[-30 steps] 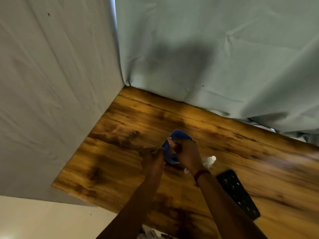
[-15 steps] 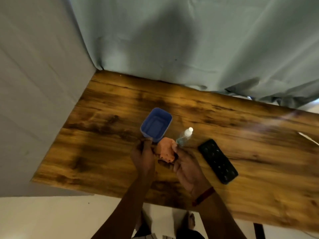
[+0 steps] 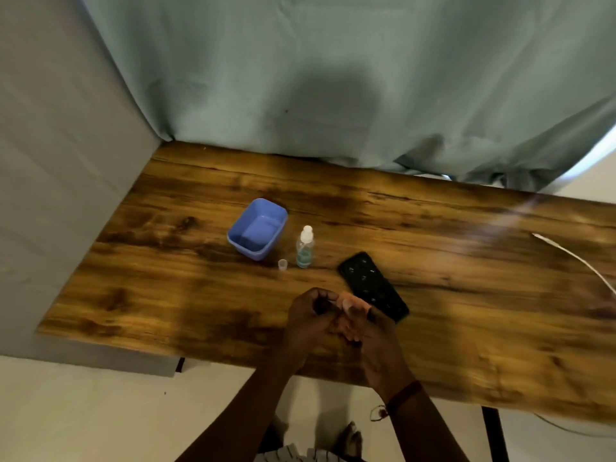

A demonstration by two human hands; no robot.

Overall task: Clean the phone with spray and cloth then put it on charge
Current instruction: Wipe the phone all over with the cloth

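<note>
Left hand [image 3: 311, 315] and right hand [image 3: 373, 331] both pinch the orange cloth [image 3: 356, 303] right by the phone [image 3: 373, 286], spray bottle [image 3: 305, 248] uncapped nearby, so looks prepped for wiping.

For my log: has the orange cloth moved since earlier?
Yes. The orange cloth left the blue tub and is now beside the phone, nearer the table edge.

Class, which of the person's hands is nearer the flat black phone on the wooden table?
Right. The right hand is beside the near end of the flat black phone; the left hand lies farther left, past the orange cloth both hands hold.
</note>
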